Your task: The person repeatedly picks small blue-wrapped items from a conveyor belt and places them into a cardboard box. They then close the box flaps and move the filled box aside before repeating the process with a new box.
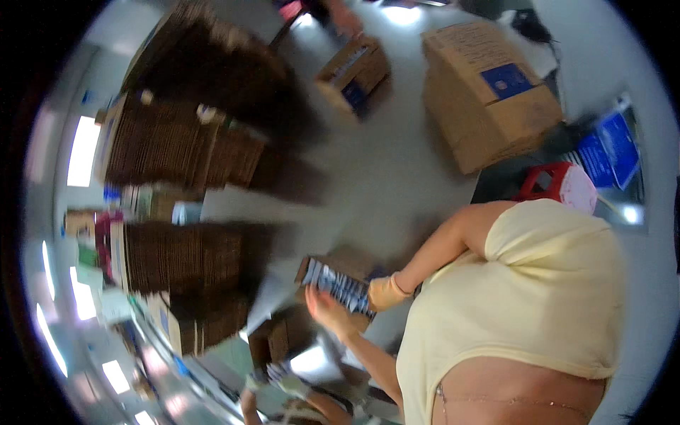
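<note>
The person's own gloved left hand (253, 382) and right hand (294, 386) sit at six o'clock, too blurred to tell whether they grip anything. Just above them stands a small open carton (283, 338). At one o'clock from them, a co-worker's hands (327, 309) press a row of blue-white packets (336, 285). Packing seems to be under way; any next reach needs a steadier view.

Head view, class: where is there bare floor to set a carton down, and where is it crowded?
The widest free patch is the grey floor between the dark cardboard stacks, the small open carton and the big brown box. It is crowded where both hands, left hand and right hand, meet the row of packets.
</note>
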